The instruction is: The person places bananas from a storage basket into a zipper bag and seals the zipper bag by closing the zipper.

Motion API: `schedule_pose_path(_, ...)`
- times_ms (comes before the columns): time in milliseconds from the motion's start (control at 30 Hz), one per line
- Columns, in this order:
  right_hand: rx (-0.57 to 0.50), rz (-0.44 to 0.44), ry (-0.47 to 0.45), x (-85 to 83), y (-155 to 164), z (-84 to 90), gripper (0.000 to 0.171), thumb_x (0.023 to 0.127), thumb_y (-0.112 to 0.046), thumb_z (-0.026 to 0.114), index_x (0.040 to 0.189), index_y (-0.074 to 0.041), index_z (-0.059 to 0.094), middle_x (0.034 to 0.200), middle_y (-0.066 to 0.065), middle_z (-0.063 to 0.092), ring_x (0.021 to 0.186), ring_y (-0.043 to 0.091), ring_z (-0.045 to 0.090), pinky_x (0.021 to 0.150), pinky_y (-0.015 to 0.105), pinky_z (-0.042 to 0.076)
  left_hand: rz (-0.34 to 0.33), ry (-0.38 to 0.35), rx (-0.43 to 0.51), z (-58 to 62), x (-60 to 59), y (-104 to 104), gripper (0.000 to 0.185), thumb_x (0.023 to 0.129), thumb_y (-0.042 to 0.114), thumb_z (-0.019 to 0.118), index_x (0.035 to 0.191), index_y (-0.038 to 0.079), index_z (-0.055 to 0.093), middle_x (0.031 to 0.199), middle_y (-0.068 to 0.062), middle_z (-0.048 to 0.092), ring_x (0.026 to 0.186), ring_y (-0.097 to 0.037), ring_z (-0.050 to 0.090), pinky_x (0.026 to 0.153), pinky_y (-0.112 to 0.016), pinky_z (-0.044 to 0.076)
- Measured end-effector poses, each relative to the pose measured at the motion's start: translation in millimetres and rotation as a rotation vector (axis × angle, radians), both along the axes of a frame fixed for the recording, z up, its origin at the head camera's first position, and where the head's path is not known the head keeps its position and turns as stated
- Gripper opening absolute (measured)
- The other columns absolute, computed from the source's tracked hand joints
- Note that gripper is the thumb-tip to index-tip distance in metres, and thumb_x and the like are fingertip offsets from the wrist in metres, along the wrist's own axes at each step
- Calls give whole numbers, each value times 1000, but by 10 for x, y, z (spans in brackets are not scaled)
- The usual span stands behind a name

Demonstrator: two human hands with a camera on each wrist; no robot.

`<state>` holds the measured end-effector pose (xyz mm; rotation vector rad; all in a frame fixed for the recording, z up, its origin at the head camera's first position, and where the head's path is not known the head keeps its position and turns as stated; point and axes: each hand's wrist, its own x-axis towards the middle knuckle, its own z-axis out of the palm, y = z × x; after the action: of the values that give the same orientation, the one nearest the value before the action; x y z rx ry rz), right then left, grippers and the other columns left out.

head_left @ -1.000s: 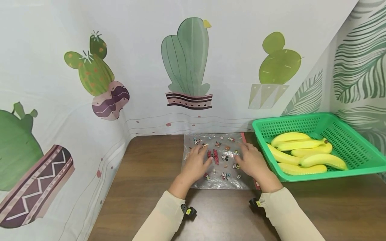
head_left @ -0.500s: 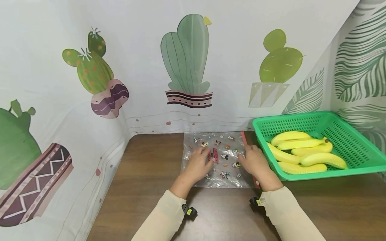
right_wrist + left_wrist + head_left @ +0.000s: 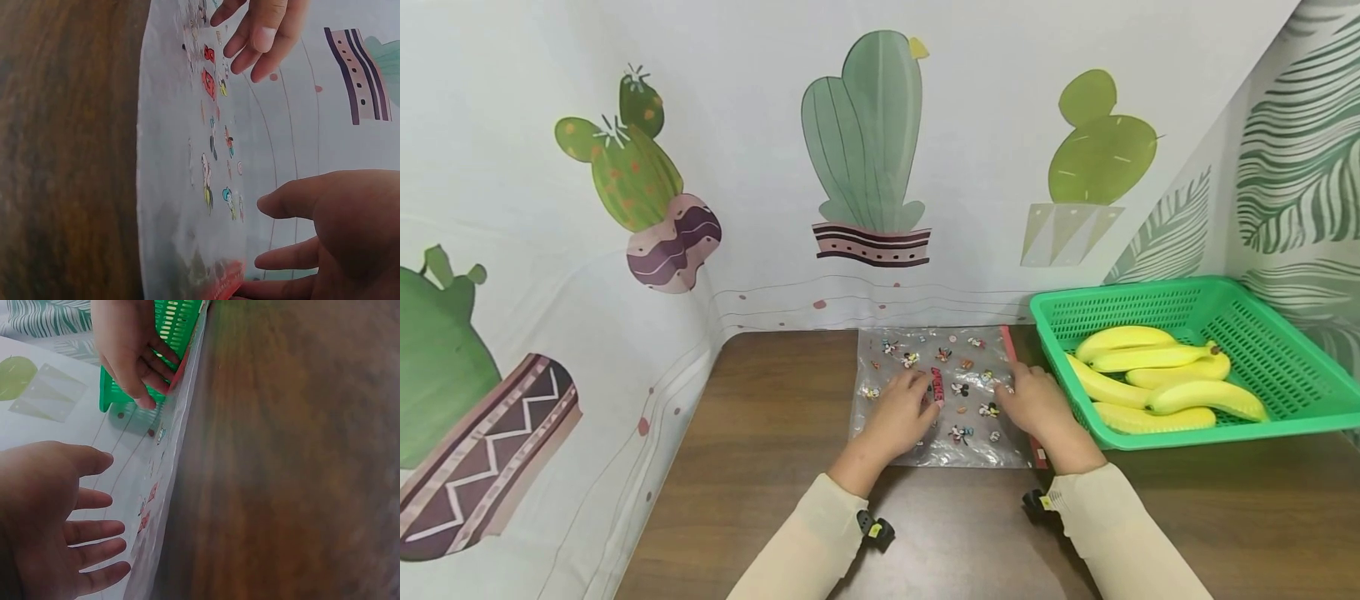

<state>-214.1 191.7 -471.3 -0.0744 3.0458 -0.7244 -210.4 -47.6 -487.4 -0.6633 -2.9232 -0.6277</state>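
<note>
Left grip [image 3: 898,414]: fingers apart, nothing clamped.
Right grip [image 3: 1037,406]: fingers apart, nothing clamped.
Step in hand: bag [image 3: 973,417] apparently being flattened.
Next move: pinching of the red strip [image 3: 1009,343] is likely needed.
Bag: laid on the tabletop [image 3: 775,400], beneath both grips; clear, lightly wrinkled, printed with cartoon figures, its red strip partly covered by the right grip.

The bag [image 3: 967,421] lies on the table [image 3: 760,433], before the backdrop [image 3: 985,150] and left of the basket [image 3: 1270,358] with bananas [image 3: 1206,398] inside.
</note>
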Motion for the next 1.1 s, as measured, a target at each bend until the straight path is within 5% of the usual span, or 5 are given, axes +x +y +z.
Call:
schedule_pose_path(533,-76,21,106,-32,-13,23,51,97,-22,54,133,14,53,116,35,60,108,51,61,93,62,50,-10,-8,1,-19,-12,3,52,101,37,57,145,9,53,139,-10,58,131,-28,54,114,-44,42)
schedule_pose_path(1100,-279,22,119,-23,-58,86,44,102,-16,49,141,5,50,124,27,64,111,40,66,94,55,52,-86,-101,116,-6,16,69,51,103,35,54,148,11,51,149,-12,52,137,-30,52,115,-45,42)
